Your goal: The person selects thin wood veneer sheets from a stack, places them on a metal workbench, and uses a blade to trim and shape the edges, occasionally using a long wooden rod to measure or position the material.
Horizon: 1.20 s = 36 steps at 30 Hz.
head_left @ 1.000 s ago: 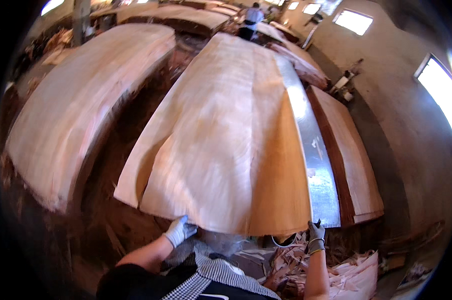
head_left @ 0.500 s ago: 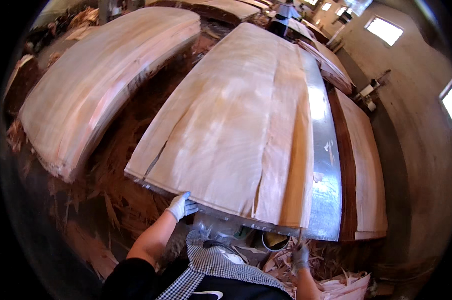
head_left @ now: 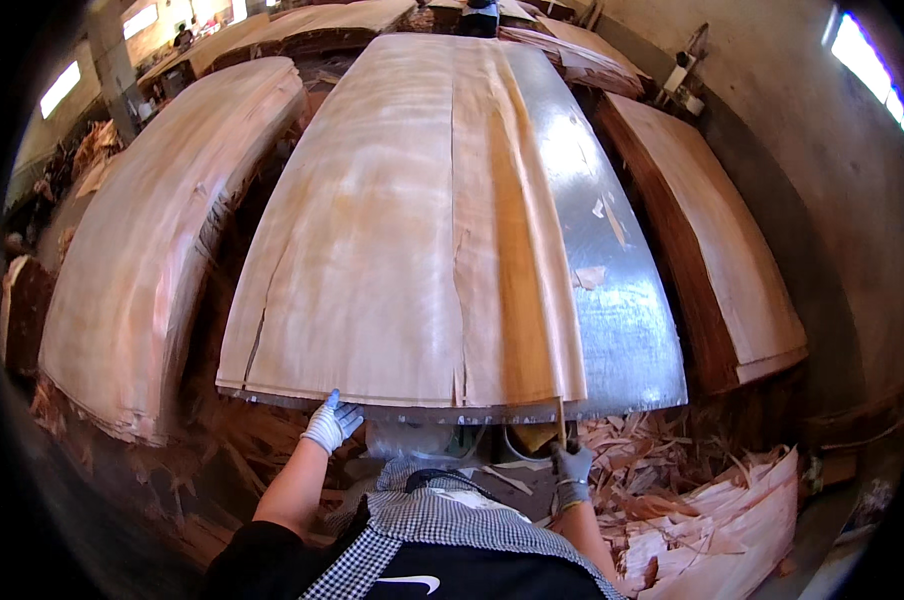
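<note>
Head cam | L hand (head_left: 333,425) at veneer (head_left: 372,250) edge, can't tell fingers' grip | R hand (head_left: 572,470): fingers pinch strip (head_left: 561,424), lwr end hidden

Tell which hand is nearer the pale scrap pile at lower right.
Right. The right hand, at a thin wood strip, is just left of the scrap pile; the left hand is at the front edge of the wood sheet, farther left.

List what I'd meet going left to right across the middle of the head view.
Left veneer stack → wide veneer layer → shiny metal tabletop → right veneer stack → wall.
</note>
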Each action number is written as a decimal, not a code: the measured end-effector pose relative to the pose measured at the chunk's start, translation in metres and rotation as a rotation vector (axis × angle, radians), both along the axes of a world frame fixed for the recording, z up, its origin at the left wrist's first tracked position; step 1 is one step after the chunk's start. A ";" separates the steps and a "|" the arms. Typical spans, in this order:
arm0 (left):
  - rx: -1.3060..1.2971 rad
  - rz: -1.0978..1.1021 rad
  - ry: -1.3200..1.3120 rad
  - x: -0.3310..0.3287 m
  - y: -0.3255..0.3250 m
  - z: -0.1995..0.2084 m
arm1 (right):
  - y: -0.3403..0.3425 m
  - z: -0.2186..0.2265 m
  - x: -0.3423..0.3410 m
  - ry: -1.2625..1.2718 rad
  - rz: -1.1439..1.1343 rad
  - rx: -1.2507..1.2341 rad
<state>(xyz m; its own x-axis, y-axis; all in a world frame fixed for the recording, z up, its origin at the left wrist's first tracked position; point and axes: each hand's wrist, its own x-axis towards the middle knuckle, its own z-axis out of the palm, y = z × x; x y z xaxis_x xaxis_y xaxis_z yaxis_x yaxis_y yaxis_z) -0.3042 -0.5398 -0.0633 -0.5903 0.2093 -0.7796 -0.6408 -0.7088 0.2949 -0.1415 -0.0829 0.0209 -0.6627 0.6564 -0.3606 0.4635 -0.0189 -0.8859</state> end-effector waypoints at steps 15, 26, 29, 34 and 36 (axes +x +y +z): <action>-0.481 -0.019 -0.020 -0.027 0.040 0.035 | 0.151 -0.021 0.068 -0.155 -0.065 0.592; -0.444 0.003 -0.049 -0.028 0.031 0.035 | 0.181 0.007 0.186 -0.327 -0.048 0.870; -0.408 -0.016 -0.067 -0.028 0.045 0.032 | 0.142 -0.016 0.153 -0.218 -0.125 0.791; -0.514 -0.033 -0.067 -0.034 0.022 0.029 | 0.055 -0.010 0.106 -0.146 -0.046 0.514; -0.534 -0.050 -0.071 -0.032 0.031 0.025 | 0.038 -0.024 0.103 -0.101 -0.055 0.382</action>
